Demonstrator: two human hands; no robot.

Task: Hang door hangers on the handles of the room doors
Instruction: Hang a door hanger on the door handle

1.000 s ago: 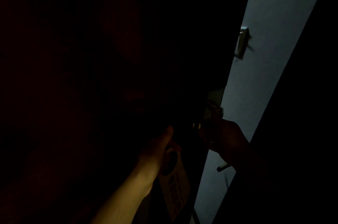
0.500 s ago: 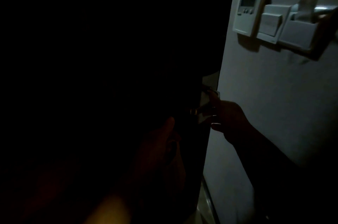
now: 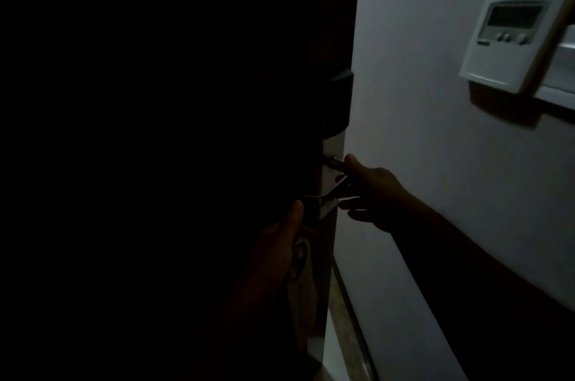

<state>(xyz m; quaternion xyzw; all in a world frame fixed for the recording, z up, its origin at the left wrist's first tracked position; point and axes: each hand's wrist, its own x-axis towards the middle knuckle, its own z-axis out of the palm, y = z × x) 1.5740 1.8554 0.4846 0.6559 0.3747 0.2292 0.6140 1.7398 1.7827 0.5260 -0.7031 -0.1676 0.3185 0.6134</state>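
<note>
Though the dark door swallows the frame's left, your left hand, low at centre, grips the door hanger just below the door handle. Your right hand curls round that handle, and a wall panel sits upper right.

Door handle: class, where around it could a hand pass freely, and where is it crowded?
Free: the wall between the right hand and the thermostat panel, and the wall under the right forearm. Crowded: the door handle, with the right hand on it and the left hand holding the door hanger below. Farther left: too dark to judge.
</note>
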